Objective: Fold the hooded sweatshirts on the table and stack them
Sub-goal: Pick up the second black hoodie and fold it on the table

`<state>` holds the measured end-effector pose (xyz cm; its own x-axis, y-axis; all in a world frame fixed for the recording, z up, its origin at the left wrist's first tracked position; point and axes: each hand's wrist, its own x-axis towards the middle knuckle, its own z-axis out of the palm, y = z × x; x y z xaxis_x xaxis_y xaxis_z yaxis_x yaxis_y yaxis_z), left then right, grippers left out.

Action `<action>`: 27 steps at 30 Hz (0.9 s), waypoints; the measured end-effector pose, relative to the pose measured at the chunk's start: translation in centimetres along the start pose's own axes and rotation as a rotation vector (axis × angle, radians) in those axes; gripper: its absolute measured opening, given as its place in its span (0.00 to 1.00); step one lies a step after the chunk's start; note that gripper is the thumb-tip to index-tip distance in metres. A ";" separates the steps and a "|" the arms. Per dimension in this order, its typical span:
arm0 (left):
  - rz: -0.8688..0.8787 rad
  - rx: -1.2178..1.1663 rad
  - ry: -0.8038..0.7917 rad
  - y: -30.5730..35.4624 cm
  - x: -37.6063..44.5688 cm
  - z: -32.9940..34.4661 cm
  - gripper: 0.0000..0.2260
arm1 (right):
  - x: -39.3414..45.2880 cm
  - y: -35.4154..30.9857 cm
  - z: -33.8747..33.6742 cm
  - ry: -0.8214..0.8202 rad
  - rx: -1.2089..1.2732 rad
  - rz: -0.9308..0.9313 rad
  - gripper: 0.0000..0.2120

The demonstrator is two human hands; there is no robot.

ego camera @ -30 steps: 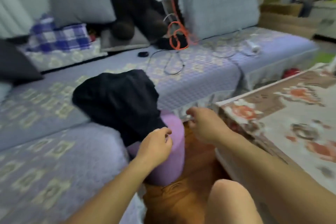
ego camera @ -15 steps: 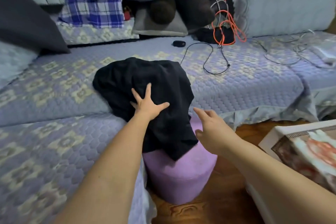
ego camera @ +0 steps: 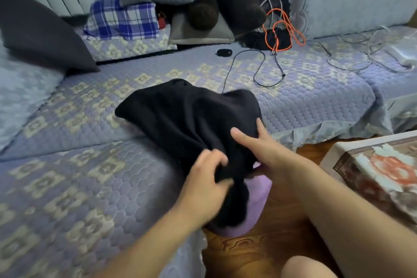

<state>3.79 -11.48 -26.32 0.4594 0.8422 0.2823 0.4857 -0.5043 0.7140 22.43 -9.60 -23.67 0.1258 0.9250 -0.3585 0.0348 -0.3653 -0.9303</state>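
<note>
Left hand [ego camera: 207,185] blurred, fingers curled; right hand [ego camera: 264,149] reaches forward, fingers spread.

the sweatshirt [ego camera: 189,117] lies across the sofa [ego camera: 67,187] edge and the stool [ego camera: 257,198]; the table [ego camera: 370,165] stands to the right, cables [ego camera: 259,70] behind

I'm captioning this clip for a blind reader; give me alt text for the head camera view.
Two bare hands gather a black sweatshirt draped from a lilac quilted sofa onto a purple stool: the left hand bunches the cloth, the right hand presses on it with fingers spread.
</note>
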 end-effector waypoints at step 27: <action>0.439 0.147 0.386 27.9 8.2 -10.7 0.22 | -29.6 -11.1 -16.7 1.028 -0.529 -0.750 0.22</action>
<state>13.15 -16.64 2.75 0.3500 0.5441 0.7626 0.4225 -0.8182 0.3899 34.83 -34.69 -1.42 0.5707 0.5079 0.6453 0.7596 -0.0281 -0.6497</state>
